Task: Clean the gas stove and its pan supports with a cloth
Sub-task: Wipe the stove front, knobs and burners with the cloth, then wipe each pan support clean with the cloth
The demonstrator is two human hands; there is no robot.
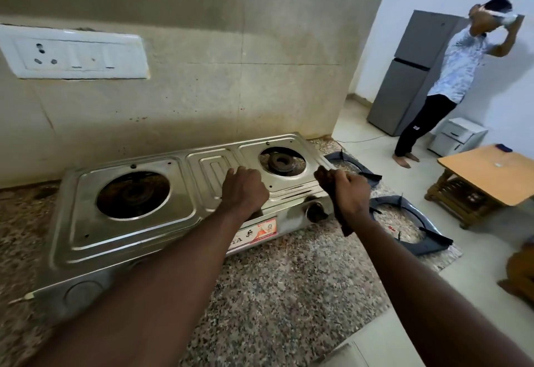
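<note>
A two-burner steel gas stove (138, 231) sits on a speckled granite counter (289, 280) with both burners bare. My left hand (244, 190) rests on the stove's middle near the front rim, fingers curled, holding nothing. My right hand (346, 190) grips a dark brown cloth (346, 226) against the stove's right edge; the cloth's tail hangs past the right knob (315, 212). Two dark pan supports lie off the stove on the counter to its right, one farther back (362, 171) and one nearer (427, 239).
The stained wall behind the stove carries a white switchboard (75, 53). The counter ends just right of the pan supports. Beyond it, another person (453, 77) stands by a grey fridge (410, 75), near a wooden table (488, 176) and a small white drawer unit (459, 135).
</note>
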